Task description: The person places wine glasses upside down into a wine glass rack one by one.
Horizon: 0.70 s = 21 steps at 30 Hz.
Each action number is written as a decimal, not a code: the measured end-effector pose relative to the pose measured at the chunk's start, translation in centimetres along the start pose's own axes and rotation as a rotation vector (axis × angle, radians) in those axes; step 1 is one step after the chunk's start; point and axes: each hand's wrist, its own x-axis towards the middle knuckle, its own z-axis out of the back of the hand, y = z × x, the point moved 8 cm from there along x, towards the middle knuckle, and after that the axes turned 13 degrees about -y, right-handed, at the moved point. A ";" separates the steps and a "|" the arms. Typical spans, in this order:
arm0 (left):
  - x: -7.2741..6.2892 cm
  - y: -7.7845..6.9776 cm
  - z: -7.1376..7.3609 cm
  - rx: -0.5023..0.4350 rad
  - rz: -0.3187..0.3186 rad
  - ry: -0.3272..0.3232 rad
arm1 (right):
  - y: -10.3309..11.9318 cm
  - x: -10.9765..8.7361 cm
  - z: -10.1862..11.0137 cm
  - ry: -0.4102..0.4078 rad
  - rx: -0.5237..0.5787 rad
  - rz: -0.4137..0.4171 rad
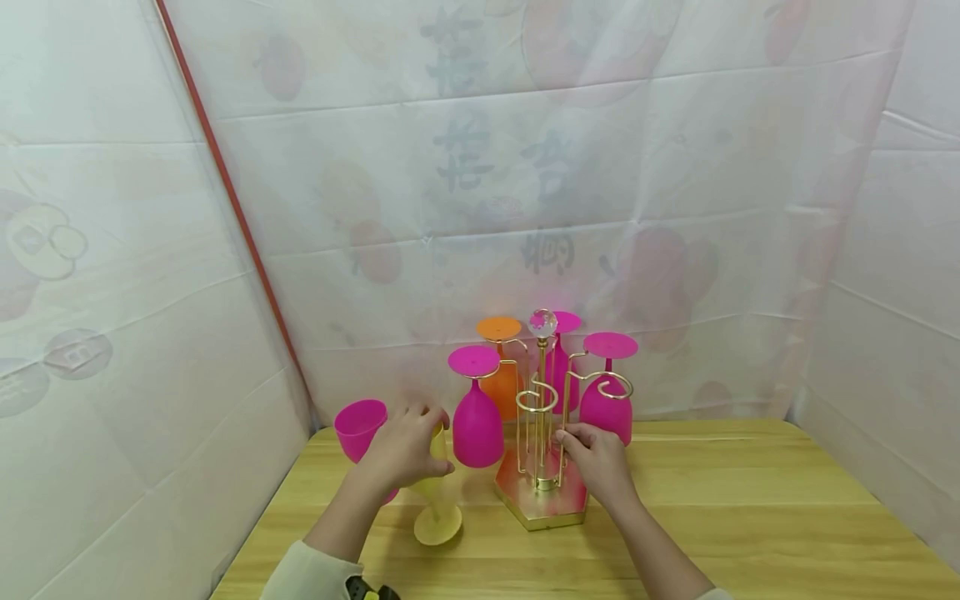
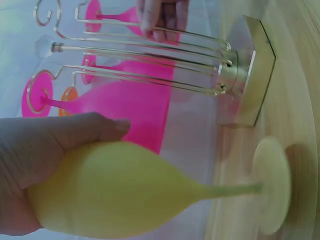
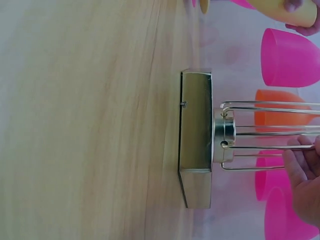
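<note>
My left hand [image 1: 407,446] grips a yellow goblet [image 2: 115,190] round its bowl, thumb on the near side. The goblet's foot [image 1: 437,527] points down at the table; whether it touches the wood I cannot tell. With thumb and fingers my right hand [image 1: 602,468] pinches an upright wire of a gold goblet rack [image 1: 540,507]. Upside down on the rack hang a pink goblet [image 1: 477,429] at the left, an orange goblet [image 1: 504,393] behind it, and two more pink ones at the back and right. Curled wire hooks [image 1: 537,398] face the front.
Another pink goblet [image 1: 358,423] stands upright left of the yellow one, partly hidden by my left hand. The rack's hexagonal base sits on a wooden table [image 1: 750,508]. Pale printed curtains [image 1: 420,167] close off the back and sides.
</note>
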 end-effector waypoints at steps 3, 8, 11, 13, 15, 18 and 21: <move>-0.5 0.0 0.0 -0.113 0.037 0.060 | 0.0 0.0 0.0 -0.002 0.005 -0.006; -1.2 -0.1 -0.3 -0.340 0.063 0.130 | 0.2 -0.1 0.1 -0.008 -0.001 -0.003; -1.6 -0.5 -0.4 -0.484 0.073 0.160 | 0.3 -0.1 0.1 -0.010 -0.010 -0.006; -1.9 -0.8 -0.4 -0.559 0.077 0.171 | 0.3 -0.1 0.2 -0.011 -0.020 -0.008; -2.1 -1.1 -0.4 -0.608 0.072 0.170 | 0.3 -0.1 0.2 -0.011 -0.026 -0.007; -2.2 -1.5 -0.5 -0.679 0.082 0.164 | 0.3 -0.1 0.1 -0.012 -0.034 0.002; -2.4 -2.0 -0.8 -0.769 0.118 0.177 | 0.3 -0.1 0.1 -0.011 -0.035 0.013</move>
